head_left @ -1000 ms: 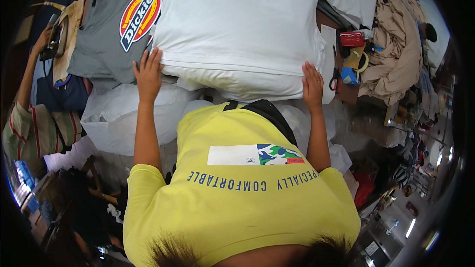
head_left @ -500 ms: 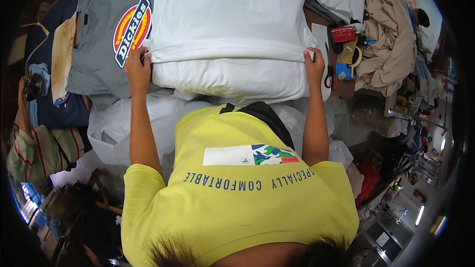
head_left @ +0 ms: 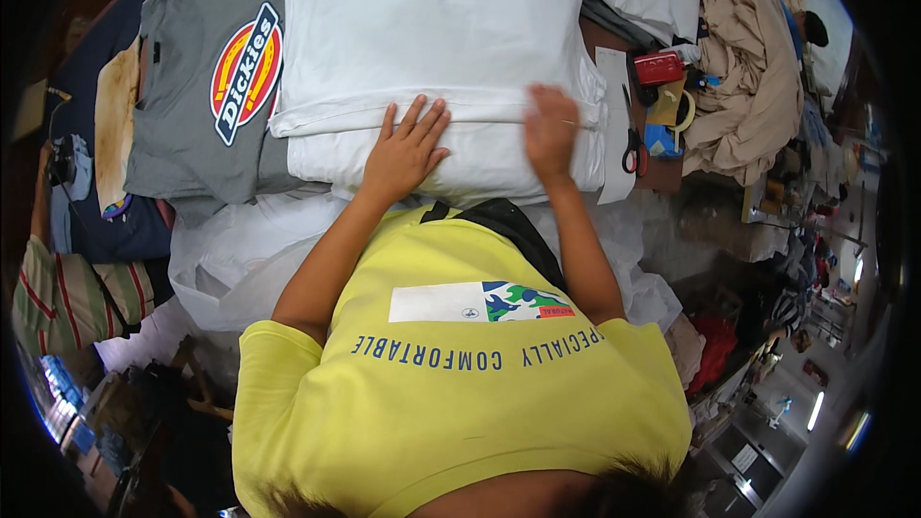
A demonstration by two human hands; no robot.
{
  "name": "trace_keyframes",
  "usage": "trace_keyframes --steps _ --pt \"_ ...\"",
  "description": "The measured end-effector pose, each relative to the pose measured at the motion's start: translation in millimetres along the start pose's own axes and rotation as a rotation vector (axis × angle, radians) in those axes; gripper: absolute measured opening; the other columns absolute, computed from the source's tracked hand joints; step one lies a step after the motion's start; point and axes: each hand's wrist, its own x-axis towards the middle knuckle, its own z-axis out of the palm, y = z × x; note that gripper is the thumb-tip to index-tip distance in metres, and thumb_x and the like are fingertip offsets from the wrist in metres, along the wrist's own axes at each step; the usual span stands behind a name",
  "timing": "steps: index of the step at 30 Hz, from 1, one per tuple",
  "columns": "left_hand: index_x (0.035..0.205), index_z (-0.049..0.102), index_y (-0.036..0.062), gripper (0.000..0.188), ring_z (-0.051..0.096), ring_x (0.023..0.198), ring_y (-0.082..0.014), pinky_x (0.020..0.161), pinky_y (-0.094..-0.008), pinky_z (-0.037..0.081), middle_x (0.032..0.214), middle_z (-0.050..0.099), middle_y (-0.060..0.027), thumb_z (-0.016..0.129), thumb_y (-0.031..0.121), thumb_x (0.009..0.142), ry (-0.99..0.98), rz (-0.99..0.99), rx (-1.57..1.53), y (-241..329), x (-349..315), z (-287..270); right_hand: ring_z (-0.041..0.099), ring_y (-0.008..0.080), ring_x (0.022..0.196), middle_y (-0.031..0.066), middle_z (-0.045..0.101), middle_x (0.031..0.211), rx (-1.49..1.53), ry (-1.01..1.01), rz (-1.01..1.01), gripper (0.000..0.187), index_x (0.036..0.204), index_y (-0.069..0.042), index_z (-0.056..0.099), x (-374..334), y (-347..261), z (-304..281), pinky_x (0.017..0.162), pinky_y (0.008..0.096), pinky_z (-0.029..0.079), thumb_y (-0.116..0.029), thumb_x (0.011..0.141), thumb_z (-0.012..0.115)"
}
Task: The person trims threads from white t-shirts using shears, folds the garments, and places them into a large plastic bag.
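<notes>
White shirt lies at centre, on more white cloth. Left hand: open, fingers spread, palm down across the shirt's near edge. Right hand: at the same edge, farther right; blurred, cannot tell if open or closed. Grey shirt left; scissors right.

Looks like a brown tabletop, mostly buried tbh. Got grey tees w/ logos on the L, a big white garment pile mid, then on the R a white paper strip, scissors, a red-blk gadget n a tape roll.
</notes>
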Motion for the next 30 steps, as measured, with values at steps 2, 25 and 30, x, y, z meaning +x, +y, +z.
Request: trace_keyframes --steps 2,25,30 --pt "0.136 0.038 0.0124 0.054 0.025 0.135 -0.0212 0.109 -0.0473 0.016 0.144 0.032 -0.0028 0.049 0.036 0.089 -0.005 0.012 0.016 -1.6 -0.7 2.4 0.04 0.0244 0.125 0.0055 0.047 0.133 0.09 -0.267 -0.119 0.043 0.125 -0.009 0.049 6.3 -40.7 10.0 0.104 0.0457 0.025 -0.024 0.085 0.055" --pt "0.132 0.042 0.0077 0.047 0.04 0.124 -0.0269 0.102 -0.046 0.026 0.133 0.045 -0.0089 0.049 0.029 0.09 0.287 -0.465 0.052 -135.8 -104.7 -27.1 0.029 0.0262 0.133 0.01 0.035 0.142 0.014 -0.111 0.267 0.073 0.141 -0.006 0.021 -55.6 35.6 -12.2 0.107 0.0474 0.018 -0.03 0.084 0.058" --pt "0.118 0.054 0.0 0.03 0.058 0.099 -0.0197 0.088 -0.0279 0.042 0.11 0.061 -0.0134 0.053 0.008 0.089 0.319 -0.601 -0.345 -174.1 -100.3 -39.9 0.036 0.0265 0.129 0.0152 0.043 0.136 0.545 -0.001 0.358 0.074 0.14 -0.004 0.017 -48.3 49.7 -22.7 0.107 0.0392 0.022 -0.002 0.079 0.059"
